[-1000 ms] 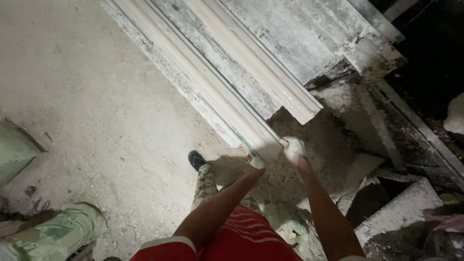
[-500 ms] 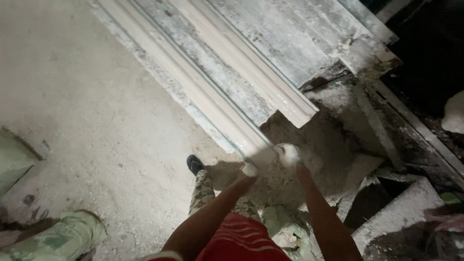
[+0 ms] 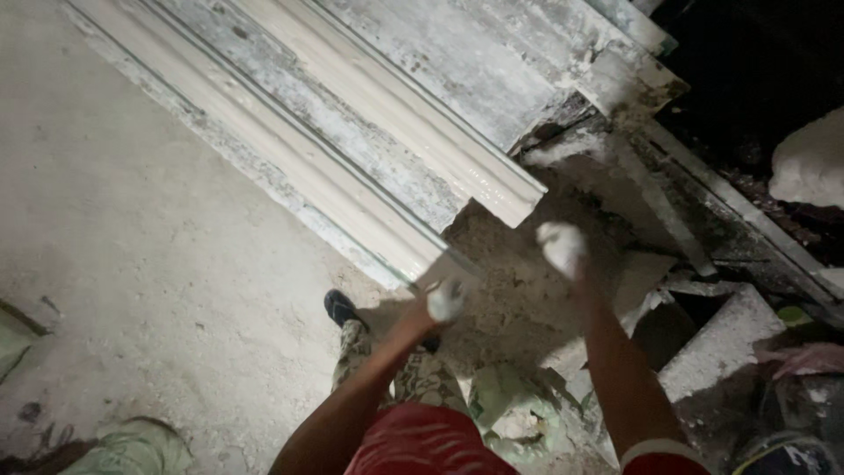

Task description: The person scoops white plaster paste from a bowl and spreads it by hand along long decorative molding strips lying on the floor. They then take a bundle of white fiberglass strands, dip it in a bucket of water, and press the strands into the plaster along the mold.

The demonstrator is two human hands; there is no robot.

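Note:
Two long cream plaster mouldings lie side by side on a rough grey slab. The front moulding (image 3: 290, 167) ends just above my left hand (image 3: 446, 301). That hand is coated in white plaster, curled closed, and sits at the moulding's near end. The rear moulding (image 3: 413, 132) ends at a cut face further right. Below that end and apart from both mouldings is my right hand (image 3: 563, 246), also white with plaster and curled closed. Nothing separate shows in either fist.
A dusty concrete floor (image 3: 132, 264) spreads to the left. My dark shoe (image 3: 341, 308) and camouflage trouser leg stand under the slab's end. Broken plaster pieces and rubble (image 3: 703, 343) lie to the right, with a dark gap and a white lump (image 3: 813, 158) beyond.
Both hands were together at the front moulding's end. My right hand has since drawn away to the right and slightly up, while my left hand stays by the end.

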